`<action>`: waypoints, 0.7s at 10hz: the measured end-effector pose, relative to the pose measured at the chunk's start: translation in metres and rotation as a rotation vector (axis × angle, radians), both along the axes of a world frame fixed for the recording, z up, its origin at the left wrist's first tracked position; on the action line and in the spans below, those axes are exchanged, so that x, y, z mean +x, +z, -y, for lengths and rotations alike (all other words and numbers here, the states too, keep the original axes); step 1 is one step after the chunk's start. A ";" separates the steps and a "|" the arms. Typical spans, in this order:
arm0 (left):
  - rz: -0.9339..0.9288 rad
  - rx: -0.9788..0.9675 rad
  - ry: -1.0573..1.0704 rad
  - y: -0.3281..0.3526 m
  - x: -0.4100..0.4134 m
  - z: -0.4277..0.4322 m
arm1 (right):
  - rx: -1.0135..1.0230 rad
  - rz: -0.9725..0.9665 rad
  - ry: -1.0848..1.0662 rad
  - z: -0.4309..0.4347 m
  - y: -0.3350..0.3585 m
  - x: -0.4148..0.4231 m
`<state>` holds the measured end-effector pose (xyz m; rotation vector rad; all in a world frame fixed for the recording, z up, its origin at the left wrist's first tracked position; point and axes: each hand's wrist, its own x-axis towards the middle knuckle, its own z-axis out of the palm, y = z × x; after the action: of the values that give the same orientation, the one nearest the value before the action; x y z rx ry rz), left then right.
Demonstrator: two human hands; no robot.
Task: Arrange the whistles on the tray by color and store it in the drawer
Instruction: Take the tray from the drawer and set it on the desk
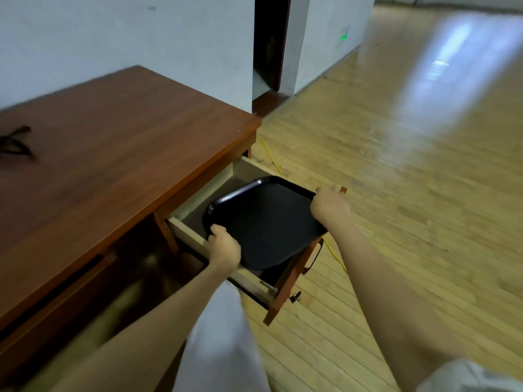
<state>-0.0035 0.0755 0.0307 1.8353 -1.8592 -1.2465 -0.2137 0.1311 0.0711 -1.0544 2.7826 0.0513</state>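
The black tray (263, 222) sits tilted in the mouth of the open drawer (189, 232). Its far-left corner dips down inside, and its right edge rides above the drawer's reddish front panel (285, 284).

The left grip (225, 248) grasps the tray's near-left rim, with fingers curled over the edge just above the drawer's pale wooden side wall. The right grip (329, 206) grasps the tray's far-right corner, close to the far end of the front panel. Its fingertips are hidden behind the hand. Both bare forearms reach in from the bottom of the view.

A dark handle (314, 257) is fixed to the outside of the front panel. Something small and dark (295, 297) hangs lower down on that panel; it is too small to tell what it is.

The drawer is pulled out from under a red-brown wooden surface (113, 154). At the surface's left edge lies a dark, blurred object (15, 142).

A yellow cable (271, 158) runs over the light wooden floor (396, 207), passing behind the drawer. White clothing (220, 335) shows between the forearms. Behind the surface is a pale wall (113, 32), and to its right a dark doorway (268, 52). A small green light (343, 38) glows on the next stretch of wall.
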 end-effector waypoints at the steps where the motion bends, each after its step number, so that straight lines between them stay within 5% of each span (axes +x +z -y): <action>1: -0.059 -0.096 -0.054 0.008 0.010 -0.008 | -0.166 0.077 -0.138 -0.030 0.011 0.016; 4: -0.207 -0.456 -0.185 0.052 0.040 -0.025 | -0.481 0.111 -0.261 -0.071 0.004 0.049; 7: -0.112 -0.557 0.014 0.075 0.141 -0.005 | -0.609 0.249 0.019 -0.012 0.012 0.118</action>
<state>0.1371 0.0801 0.1060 1.4420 -1.8787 -0.7030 -0.0956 0.1429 0.0829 -1.1007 2.6028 -0.9080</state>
